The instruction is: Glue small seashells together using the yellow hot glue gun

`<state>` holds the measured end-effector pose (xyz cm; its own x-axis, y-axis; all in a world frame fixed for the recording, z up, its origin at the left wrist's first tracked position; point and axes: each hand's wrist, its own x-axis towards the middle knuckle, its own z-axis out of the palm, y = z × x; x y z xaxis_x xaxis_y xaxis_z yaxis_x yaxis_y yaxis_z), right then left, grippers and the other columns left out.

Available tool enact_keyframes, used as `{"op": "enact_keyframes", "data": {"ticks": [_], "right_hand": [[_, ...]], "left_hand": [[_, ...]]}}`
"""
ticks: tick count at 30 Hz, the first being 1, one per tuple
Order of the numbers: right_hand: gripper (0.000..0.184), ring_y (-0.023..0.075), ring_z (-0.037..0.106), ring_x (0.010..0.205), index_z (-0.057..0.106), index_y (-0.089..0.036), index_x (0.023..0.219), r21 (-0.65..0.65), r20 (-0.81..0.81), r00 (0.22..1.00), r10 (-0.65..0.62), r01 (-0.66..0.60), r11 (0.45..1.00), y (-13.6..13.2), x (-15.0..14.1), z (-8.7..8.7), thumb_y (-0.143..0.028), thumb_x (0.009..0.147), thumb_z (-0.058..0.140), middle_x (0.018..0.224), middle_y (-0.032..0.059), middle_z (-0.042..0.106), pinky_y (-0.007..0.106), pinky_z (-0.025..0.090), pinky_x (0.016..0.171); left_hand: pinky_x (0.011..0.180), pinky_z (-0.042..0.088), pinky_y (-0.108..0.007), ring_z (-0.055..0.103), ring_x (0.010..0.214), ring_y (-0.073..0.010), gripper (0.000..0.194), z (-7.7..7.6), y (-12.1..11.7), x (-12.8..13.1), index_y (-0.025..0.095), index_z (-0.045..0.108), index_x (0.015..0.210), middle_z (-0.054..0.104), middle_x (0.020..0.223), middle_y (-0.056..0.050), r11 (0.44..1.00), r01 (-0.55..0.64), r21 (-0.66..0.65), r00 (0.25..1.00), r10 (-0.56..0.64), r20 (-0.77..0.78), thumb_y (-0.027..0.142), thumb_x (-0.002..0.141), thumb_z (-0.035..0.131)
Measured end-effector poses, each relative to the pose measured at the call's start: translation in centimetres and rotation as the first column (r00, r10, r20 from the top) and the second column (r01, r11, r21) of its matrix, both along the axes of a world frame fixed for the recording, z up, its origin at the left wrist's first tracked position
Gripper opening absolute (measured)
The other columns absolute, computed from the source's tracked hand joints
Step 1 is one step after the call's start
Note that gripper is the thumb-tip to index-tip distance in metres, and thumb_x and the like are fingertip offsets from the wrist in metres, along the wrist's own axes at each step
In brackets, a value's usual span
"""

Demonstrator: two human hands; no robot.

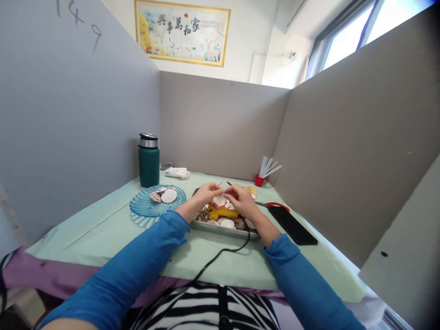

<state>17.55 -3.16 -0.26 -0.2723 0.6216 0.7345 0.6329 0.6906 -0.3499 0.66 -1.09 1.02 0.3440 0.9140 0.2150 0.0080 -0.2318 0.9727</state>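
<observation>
My left hand (206, 196) and my right hand (240, 199) meet above a metal tray (223, 231), fingertips pinched close together. A white shell (219, 200) shows between them, with the fingers of my left hand closed at its edge. Whatever the right fingertips pinch is too small to make out. Below the hands a yellow glue gun (223, 213) lies across the tray, among several shells such as a white one (227, 223). Its black cord (223, 250) runs over the tray's front rim toward me.
To the left, a blue glass plate (139, 204) bears several shells, beside a green bottle (149, 165). Scissors with red handles (280, 206) and a black phone (292, 225) lie right. Behind them stands a red cup (259, 180) of white glue sticks (268, 167). Grey partitions enclose the table.
</observation>
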Motion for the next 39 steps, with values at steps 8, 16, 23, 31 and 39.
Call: {"op": "enact_keyframes", "data": {"ticks": [8,16,23,31,39], "right_hand": [[0.014,0.0132,0.051,0.059,0.062,-0.019,0.084,0.022,0.004,1.0,0.015,-0.015,1.0,-0.16,-0.07,0.13,-0.031,0.084,0.056,0.07,0.0015,0.062,0.025,0.038,0.057],[0.012,0.0122,0.052,0.059,0.062,-0.018,0.084,0.043,-0.021,1.0,-0.007,0.008,0.999,-0.2,-0.09,0.19,-0.029,0.085,0.055,0.07,0.0009,0.062,0.023,0.038,0.057],[0.012,0.0127,0.054,0.061,0.063,-0.018,0.082,0.061,-0.005,1.0,-0.014,0.014,0.998,-0.02,-0.03,0.06,-0.028,0.084,0.057,0.071,0.0018,0.063,0.023,0.039,0.059],[0.012,0.0122,0.052,0.059,0.062,-0.018,0.085,0.047,-0.019,1.0,0.003,-0.002,0.999,-0.16,-0.14,0.19,-0.028,0.084,0.057,0.07,0.0011,0.062,0.023,0.039,0.057],[0.014,0.012,0.053,0.059,0.062,-0.018,0.082,-0.007,-0.086,0.996,0.032,-0.033,0.999,0.07,0.0,0.06,-0.03,0.084,0.055,0.069,0.0011,0.062,0.023,0.04,0.057]], "left_hand": [[0.043,0.049,-0.02,0.053,0.052,-0.0073,0.024,-0.16,0.33,-0.1,0.012,0.057,0.077,0.053,0.071,0.0,1.0,0.025,-0.007,1.0,-0.025,0.014,0.033,0.074,0.069],[0.043,0.051,-0.021,0.052,0.057,-0.0082,0.024,0.03,-0.01,-0.04,0.012,0.057,0.077,0.048,0.071,0.001,1.0,0.02,0.007,0.997,-0.021,0.071,0.03,0.072,0.071],[0.042,0.051,-0.022,0.051,0.052,-0.0079,0.026,0.21,-0.23,-0.04,0.011,0.056,0.074,0.046,0.066,0.002,1.0,0.025,-0.017,0.998,-0.024,0.063,0.03,0.07,0.073],[0.042,0.05,-0.022,0.052,0.054,-0.0087,0.025,0.02,0.12,-0.01,0.011,0.056,0.076,0.048,0.068,0.001,1.0,0.02,-0.019,0.996,-0.019,0.084,0.03,0.071,0.072],[0.042,0.05,-0.023,0.054,0.054,-0.0096,0.027,-0.19,0.33,-0.13,0.012,0.055,0.08,0.051,0.069,0.0,0.999,0.05,-0.011,0.996,-0.049,0.069,0.032,0.07,0.072]]}}
